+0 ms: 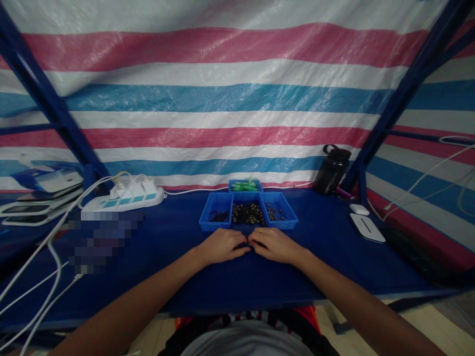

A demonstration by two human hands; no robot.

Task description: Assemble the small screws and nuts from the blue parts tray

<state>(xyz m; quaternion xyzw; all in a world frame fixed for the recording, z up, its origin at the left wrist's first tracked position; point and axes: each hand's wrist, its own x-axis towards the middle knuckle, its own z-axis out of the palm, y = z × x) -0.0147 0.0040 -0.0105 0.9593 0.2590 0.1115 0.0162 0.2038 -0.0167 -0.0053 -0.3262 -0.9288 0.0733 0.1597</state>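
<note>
My left hand (pixel 225 245) and my right hand (pixel 272 244) meet fingertip to fingertip over the blue table, just in front of the blue trays. Both are closed in a pinch; whatever lies between the fingertips is too small to make out. Dark thin parts lie in the left blue tray (pixel 203 217). Many small black and brass-coloured pieces (pixel 248 213) fill the middle tray. A few small metallic pieces are in the right blue tray (pixel 291 213). Behind them, another blue tray holds green pieces (pixel 244 186).
A white power strip (pixel 124 201) with plugs and cables stands at the back left, near stacked devices (pixel 27 217). A black bottle (pixel 331 170), a white mouse (pixel 359 209) and a white flat device (pixel 367 228) are on the right. Blue metal posts flank the table (pixel 166 277).
</note>
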